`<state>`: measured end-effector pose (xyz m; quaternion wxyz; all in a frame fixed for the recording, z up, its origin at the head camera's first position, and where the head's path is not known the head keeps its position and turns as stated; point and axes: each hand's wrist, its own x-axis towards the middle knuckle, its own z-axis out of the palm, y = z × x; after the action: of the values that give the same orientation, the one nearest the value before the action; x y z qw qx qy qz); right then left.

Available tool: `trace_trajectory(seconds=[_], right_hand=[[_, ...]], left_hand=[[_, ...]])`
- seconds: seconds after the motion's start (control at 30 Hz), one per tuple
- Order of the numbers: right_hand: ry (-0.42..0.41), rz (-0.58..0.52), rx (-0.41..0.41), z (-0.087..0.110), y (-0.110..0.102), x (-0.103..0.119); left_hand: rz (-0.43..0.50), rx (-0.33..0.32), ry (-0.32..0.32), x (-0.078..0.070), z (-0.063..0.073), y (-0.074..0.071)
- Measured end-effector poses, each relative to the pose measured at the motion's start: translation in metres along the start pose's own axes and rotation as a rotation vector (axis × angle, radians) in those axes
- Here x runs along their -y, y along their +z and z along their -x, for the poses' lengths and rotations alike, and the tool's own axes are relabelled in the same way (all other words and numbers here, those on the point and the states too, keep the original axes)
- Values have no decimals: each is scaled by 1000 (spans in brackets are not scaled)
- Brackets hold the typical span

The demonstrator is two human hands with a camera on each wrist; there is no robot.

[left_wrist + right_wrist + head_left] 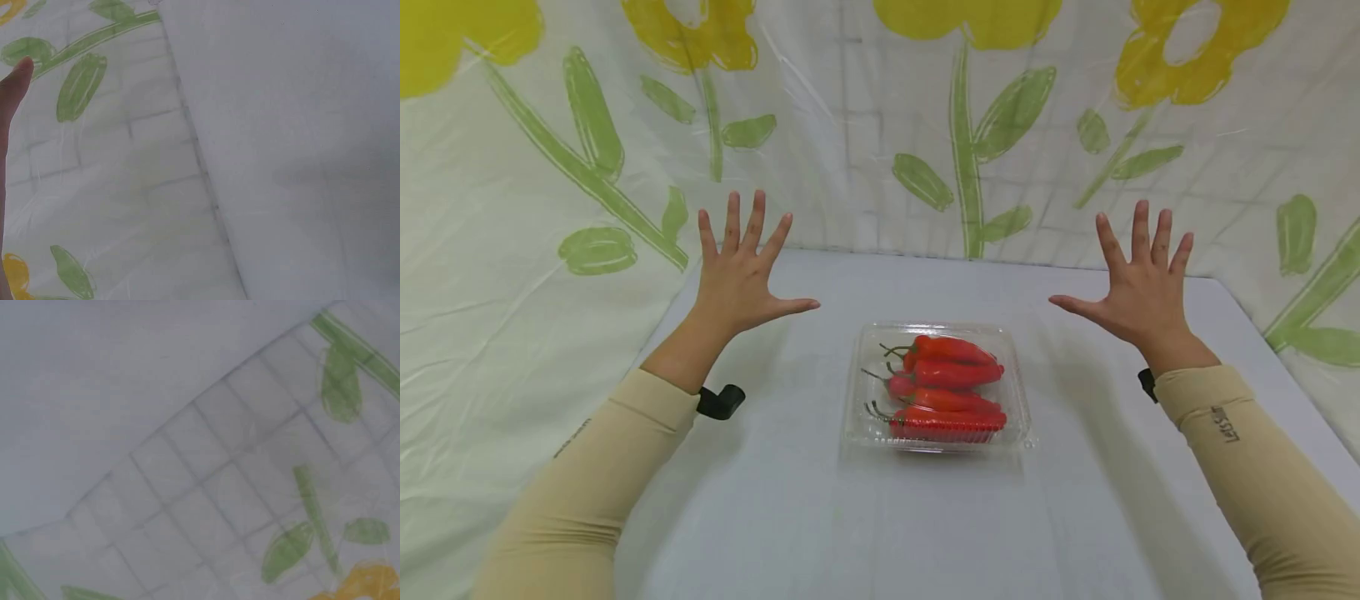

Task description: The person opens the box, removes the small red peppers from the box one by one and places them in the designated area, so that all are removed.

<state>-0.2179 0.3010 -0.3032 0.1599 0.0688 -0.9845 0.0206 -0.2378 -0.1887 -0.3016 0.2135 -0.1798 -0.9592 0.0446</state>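
A clear plastic clamshell box [861,392] sits on the white table, its lid down. Inside it lie several red peppers [951,375], their stems pointing left. To the left of the box my left hand [737,279] is raised with fingers spread, touching nothing. On the other side my right hand [1142,292] is held up the same way, fingers and thumb splayed, holding nothing. Part of the left hand [12,94] shows at the edge of the left wrist view. The right wrist view shows no hand.
The white table [925,525] reaches back to a curtain [850,167] printed with yellow flowers and green leaves. More curtain hangs at the left and right sides. Each wrist carries a black strap device [721,402].
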Motion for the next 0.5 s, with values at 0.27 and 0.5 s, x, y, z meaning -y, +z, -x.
trace_trajectory(seconds=[0.27, 0.5], right_hand=[[13, 4, 27, 6, 3, -1], [12, -23, 9, 17, 6, 1]], left_hand=[[-1, 50, -18, -2, 1, 1], [28, 9, 3, -9, 8, 4]])
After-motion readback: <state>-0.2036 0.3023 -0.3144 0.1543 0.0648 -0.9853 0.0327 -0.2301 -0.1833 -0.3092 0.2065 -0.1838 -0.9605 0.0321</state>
